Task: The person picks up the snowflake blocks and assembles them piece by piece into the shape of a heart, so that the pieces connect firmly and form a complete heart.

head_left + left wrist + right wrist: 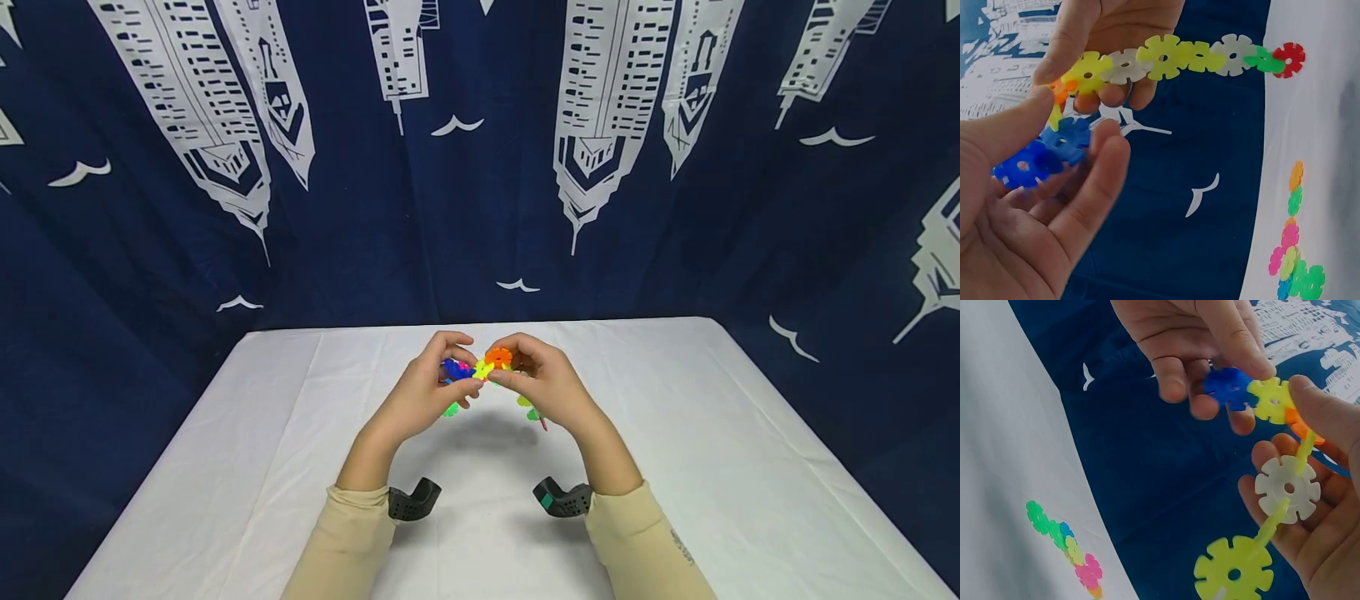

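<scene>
A chain of slotted, flower-shaped plastic discs (1164, 57) is held up in both hands. My left hand (423, 392) pinches it at a yellow disc (1270, 400), with dark blue discs (1024, 165) beside its fingers. Opposite, my right hand (551, 383) grips the orange disc (498, 358) that joins on to the yellow one. Thumbs of both hands almost meet there. Past the right hand the chain runs through a white disc (1288, 489), larger yellow ones and a green one to a red disc (1289, 60) at its end.
Another joined group of discs (1290, 234), in orange, green, pink, yellow and blue, shows against the white tablecloth (300, 467). A dark blue curtain (450, 225) printed with white buildings hangs behind the table. Each wrist carries a black camera mount (414, 500).
</scene>
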`<action>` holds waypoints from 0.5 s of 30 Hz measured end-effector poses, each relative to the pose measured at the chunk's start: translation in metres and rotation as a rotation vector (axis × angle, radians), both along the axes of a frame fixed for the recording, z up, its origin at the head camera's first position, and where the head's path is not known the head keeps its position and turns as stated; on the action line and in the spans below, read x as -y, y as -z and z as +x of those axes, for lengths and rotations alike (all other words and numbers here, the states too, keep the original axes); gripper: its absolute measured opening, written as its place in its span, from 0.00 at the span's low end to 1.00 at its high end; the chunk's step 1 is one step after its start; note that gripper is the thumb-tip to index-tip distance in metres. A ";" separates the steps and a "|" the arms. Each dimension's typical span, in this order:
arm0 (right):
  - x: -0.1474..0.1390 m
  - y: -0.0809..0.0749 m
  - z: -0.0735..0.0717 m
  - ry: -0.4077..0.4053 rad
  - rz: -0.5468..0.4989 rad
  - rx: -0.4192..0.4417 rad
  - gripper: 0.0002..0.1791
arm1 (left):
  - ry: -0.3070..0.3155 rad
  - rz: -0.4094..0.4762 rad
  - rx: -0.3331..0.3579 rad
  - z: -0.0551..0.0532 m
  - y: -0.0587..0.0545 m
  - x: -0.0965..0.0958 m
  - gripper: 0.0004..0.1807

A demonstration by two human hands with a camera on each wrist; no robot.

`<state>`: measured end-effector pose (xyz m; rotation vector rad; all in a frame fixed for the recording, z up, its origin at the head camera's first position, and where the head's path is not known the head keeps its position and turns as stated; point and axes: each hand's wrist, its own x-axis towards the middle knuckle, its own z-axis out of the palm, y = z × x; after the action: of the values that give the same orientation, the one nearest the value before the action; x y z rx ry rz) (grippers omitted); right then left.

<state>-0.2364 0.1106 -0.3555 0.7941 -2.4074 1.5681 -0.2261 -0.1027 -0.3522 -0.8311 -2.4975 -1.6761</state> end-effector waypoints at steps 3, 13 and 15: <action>0.000 0.000 0.000 -0.012 -0.049 0.022 0.15 | -0.009 0.091 0.004 -0.001 -0.001 0.000 0.23; 0.004 0.002 0.000 -0.025 -0.047 0.082 0.16 | -0.017 0.128 0.043 -0.006 0.003 0.005 0.25; 0.003 0.001 0.001 0.010 -0.038 0.078 0.15 | -0.066 0.057 0.038 -0.009 0.006 0.009 0.25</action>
<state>-0.2358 0.1080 -0.3564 0.7253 -2.4229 1.6654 -0.2351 -0.1119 -0.3579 -0.7099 -2.4594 -1.7494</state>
